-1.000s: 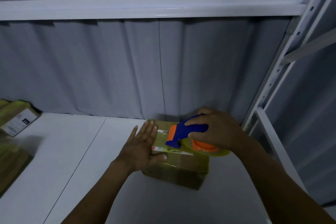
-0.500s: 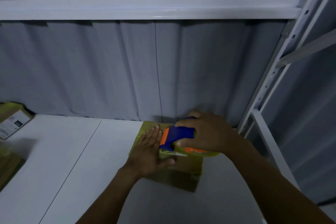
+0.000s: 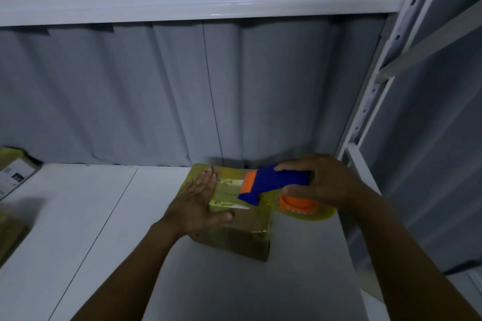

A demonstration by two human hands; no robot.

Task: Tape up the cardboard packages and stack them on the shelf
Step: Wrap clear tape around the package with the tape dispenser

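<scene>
- White shelf against a grey ribbed wall; the box sits on it towards the back right, its far end close to the wall.
- Left hand lies flat on the left of the box top, fingers straight, pressing down.
- Right hand is curled round the blue handle of the dispenser. Its nose points left towards the left hand, low over the box top. The roll overhangs the box's right edge.
- The box's long axis runs away from the person, so the dispenser lies across it. Any pull would likely go crosswise, led by the right hand.
- The label on the box and the one on a package at far left are too blurred to read.
</scene>
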